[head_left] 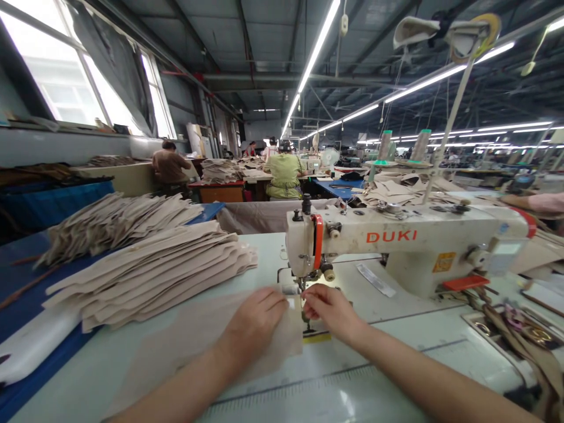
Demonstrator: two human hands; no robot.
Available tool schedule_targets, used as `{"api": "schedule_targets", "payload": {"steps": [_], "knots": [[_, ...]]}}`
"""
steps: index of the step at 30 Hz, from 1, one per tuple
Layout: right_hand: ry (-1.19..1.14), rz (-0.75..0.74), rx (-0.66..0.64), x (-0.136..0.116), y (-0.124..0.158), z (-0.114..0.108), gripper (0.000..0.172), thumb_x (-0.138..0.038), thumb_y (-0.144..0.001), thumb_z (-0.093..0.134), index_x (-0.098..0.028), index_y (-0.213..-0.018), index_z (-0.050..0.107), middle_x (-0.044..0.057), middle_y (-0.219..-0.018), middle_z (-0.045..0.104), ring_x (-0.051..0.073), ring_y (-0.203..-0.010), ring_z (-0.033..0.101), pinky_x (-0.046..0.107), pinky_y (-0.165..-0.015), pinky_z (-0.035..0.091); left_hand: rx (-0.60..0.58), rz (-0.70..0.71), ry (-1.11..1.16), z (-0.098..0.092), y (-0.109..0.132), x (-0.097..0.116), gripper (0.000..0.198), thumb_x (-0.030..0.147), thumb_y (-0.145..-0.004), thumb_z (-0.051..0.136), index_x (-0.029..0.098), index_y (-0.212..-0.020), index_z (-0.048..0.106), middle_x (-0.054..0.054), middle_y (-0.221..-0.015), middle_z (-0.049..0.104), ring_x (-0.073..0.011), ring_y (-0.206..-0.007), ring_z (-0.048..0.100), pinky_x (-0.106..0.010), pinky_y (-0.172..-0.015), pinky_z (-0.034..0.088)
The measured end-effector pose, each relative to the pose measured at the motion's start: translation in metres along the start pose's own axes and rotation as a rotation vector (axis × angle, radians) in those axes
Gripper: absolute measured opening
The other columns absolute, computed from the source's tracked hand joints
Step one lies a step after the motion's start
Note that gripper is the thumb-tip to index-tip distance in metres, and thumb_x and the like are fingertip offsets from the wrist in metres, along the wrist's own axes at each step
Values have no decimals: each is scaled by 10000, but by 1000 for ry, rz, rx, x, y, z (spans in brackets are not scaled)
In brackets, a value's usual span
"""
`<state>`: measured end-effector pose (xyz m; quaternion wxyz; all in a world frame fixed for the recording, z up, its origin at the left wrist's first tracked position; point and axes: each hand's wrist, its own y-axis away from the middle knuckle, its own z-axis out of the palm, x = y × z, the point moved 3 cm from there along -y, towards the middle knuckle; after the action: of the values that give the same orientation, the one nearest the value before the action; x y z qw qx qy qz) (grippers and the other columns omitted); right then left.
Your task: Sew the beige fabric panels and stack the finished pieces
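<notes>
Hands at a sewing machine's (343, 232) needle (302, 284).
Left hand (255, 320) on 1 cloth sheet (171, 346), right hand (328, 308) fingers curled; can't tell whether either grips. Fabric stack (150, 270) overlaps worktop's (268, 242) left edge.

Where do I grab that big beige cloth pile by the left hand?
The cloth pile is probably best pinched at its right end, coming from the sewing machine side. That end points toward the machine, near the left hand, and its layers fan out like stairs, leaving loose edges showing.
</notes>
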<state>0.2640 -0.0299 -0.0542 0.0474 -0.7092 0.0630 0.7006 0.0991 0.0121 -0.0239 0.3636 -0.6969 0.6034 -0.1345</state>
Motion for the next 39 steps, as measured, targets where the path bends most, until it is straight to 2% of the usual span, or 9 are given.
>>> {"api": "schedule_targets", "payload": {"steps": [3,7,9,14,24,27,33,39], "knots": [[306,-227,18,-4,14,-8,98,-217,-850,585,-181,-793,657,39,-819,642,182,-853,582,318,-856,441,-22,-49,28,13,4,-2,290,19,-907,376,134,-881,641,-69,-852,687,-188,-821,638,-329,-805,548],[855,-672,-190,-8,45,0,199,-157,-908,497,-176,-1013,665,83,-1073,659,195,-1069,555,328,-991,402,-89,-121,89,27,12,1,316,14,-892,365,159,-848,642,-49,-829,690,-174,-779,640,-307,-757,554],[949,-748,-292,-7,56,4,221,-169,-922,505,-160,-1093,644,84,-1146,649,193,-1142,530,312,-1052,359,-133,-179,147,32,15,1,312,30,-898,370,169,-821,639,-36,-807,686,-167,-759,640,-294,-723,553],[1107,-715,-431,-8,62,10,232,-219,-948,498,-144,-1125,628,88,-1176,650,201,-1123,557,296,-1026,389,-135,-262,239,34,18,-1,279,77,-921,390,166,-822,635,-37,-806,684,-181,-768,647,-312,-708,552],[1225,-741,-453,-9,37,18,181,-227,-935,520,-151,-1049,639,75,-1099,670,202,-1055,577,310,-1006,409,-162,-289,207,36,22,-18,249,80,-919,409,165,-849,631,-38,-822,683,-185,-774,653,-310,-704,558],[1202,-763,-439,-4,31,19,188,-210,-943,501,-154,-1053,643,72,-1091,677,196,-1059,584,305,-1003,416,-172,-232,160,33,18,-19,287,59,-921,373,163,-836,627,-39,-811,679,-180,-757,647,-303,-699,560],[1116,-827,-353,4,31,18,215,-196,-950,473,-159,-1062,652,75,-1096,687,191,-1068,589,297,-1001,434,-137,-90,72,27,4,-9,342,-17,-889,336,159,-901,628,-47,-890,692,-168,-877,643,-306,-871,539],[1072,-895,-306,10,29,16,177,-172,-917,496,-165,-999,653,69,-1032,699,186,-1035,602,290,-972,455,-290,-131,58,35,9,-4,321,-47,-840,378,148,-842,633,-49,-837,690,-195,-791,655,-326,-787,572]]}}
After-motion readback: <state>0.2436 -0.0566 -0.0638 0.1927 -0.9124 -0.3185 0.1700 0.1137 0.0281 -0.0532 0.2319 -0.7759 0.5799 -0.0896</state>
